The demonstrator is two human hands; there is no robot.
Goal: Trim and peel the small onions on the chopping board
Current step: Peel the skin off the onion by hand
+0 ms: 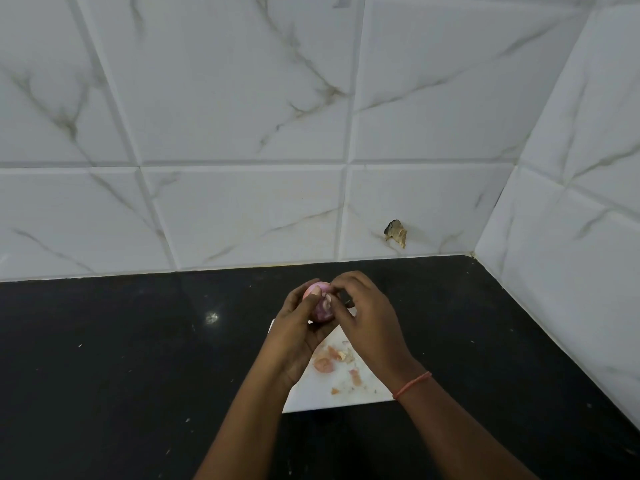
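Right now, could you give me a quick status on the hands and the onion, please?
Left hand grips onion; right hand pinches its skin. Peelings on chopping board. Nothing obstructing.

Pink-purple onion (pixel 320 304), white board (pixel 341 396) strewn with pale orange-pink peels (pixel 330 358), black speckled counter (pixel 121 358), white tiles (pixel 225 116) with grey-brown marble veins, orange-red wrist thread (pixel 412 385)

Head-worn camera looks forward and down, close above the black counter (pixel 138 358), facing the tiled wall (pixel 242 116).
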